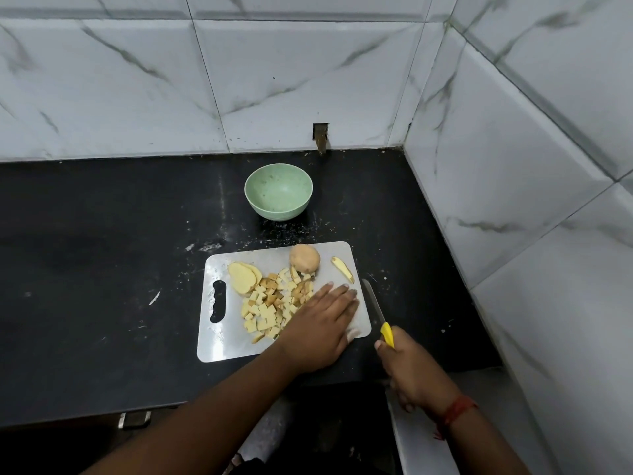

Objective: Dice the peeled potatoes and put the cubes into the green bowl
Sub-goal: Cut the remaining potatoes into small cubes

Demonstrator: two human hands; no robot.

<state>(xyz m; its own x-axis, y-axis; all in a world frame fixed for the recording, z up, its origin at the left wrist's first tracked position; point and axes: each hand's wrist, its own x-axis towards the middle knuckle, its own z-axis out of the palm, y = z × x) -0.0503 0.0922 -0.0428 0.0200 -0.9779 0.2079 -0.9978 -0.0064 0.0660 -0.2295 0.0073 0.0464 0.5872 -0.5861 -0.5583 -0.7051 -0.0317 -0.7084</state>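
the fingers [337, 296] of the left hand [318, 329] lie straight and together, flat on the cutting board [219, 341], their inner edge against the heap of potato cubes [270, 308]; they grasp nothing. the fingers of the right hand [412, 371] are clenched round the yellow handle of the knife [378, 315], which is held just off the right edge of the board, its blade pointing away from the person over the black worktop [102, 269]. a red thread bracelet [454, 411] circles the right wrist.

the board is pale grey with a handle slot at its left end and lies on the worktop near the front edge. the cubes are piled in the middle of it. at the far left of the heap lie a few flat potato slices [244, 276], overlapping one another. at the far side of the board sits an uncut potato [305, 258], touching the heap, and just to the right of it lies a thin strip of potato [342, 269], apart from the rest.

beyond the board, well apart from it, stands the green bowl [278, 192], upright, with no cubes in it. behind it rises the white marbled tile wall [137, 80].
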